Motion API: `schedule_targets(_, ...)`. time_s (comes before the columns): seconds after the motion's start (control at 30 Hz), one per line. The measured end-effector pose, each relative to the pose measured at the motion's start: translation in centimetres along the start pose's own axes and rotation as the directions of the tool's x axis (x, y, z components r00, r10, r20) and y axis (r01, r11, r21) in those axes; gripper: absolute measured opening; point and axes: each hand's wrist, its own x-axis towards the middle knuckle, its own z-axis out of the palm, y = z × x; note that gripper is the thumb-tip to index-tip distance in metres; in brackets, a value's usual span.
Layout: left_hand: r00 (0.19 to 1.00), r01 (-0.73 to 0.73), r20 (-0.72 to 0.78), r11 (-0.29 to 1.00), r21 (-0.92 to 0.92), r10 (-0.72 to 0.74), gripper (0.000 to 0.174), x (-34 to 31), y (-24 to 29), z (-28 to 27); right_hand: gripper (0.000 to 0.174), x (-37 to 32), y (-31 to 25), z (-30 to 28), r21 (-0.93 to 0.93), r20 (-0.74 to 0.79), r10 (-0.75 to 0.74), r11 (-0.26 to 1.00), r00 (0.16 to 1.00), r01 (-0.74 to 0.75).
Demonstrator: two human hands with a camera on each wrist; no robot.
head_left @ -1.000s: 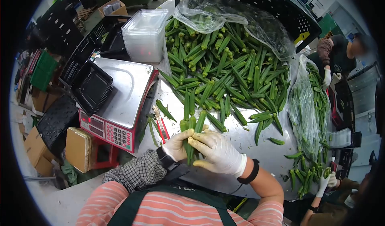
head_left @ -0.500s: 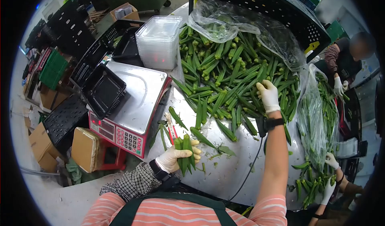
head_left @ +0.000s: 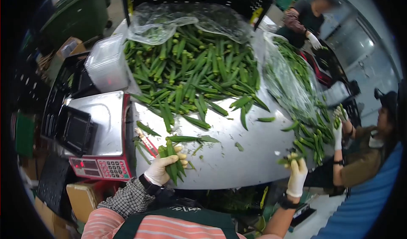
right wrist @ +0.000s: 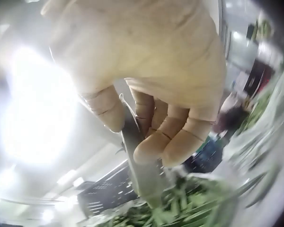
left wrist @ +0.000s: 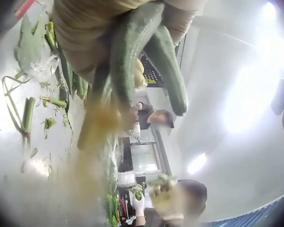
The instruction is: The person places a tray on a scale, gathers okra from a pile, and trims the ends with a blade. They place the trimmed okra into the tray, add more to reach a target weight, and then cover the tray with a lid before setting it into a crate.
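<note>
Around the shiny metal table (head_left: 254,154), crates and bins crowd the room.

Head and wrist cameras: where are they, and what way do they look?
Head: on the head, looking forward and down at the okra pile; left hand, right hand and striped shirt show.
Left wrist: on that wrist, looking past the left hand to the table and ceiling lights.
Right wrist: on that wrist, looking past the right hand to okra and a crate.
Head and left wrist share the pods the left hand grips.
</note>
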Motion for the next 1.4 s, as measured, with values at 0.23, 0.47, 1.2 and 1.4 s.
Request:
schedule_targets(0.23,0.998,0.026,0.054,0.999,0.031,-0.028,0.036,-1.9,0.0,-0.7,0.071,-5.6,3.5,-3.5,-0.261,-0.078,-0.063,0.965,0.995,0.041)
schedule_targets(0.47,1.0,0.02,0.016,0.996,0.082,-0.021,0.039,-5.7,-0.5,-2.8,0.044,-4.2,-15.3,13.9,-0.226,0.265,-0.678,0.648,0.686,0.727)
schedule_targets(1.2,0.976,-0.144,0.125,0.957,-0.25,0.179,0.045,-4.1,1.2,-3.7,0.034,-4.0,-3.7,25.5,-0.207,0.937,0.04,0.863,0.346,0.46)
schedule_targets(1.4,0.967,-0.254,-0.016,0.951,-0.177,0.256,0.043,-2.7,0.7,-1.3,0.033,5.6,5.9,27.5,-0.585,0.742,0.017,0.503,0.67,0.636)
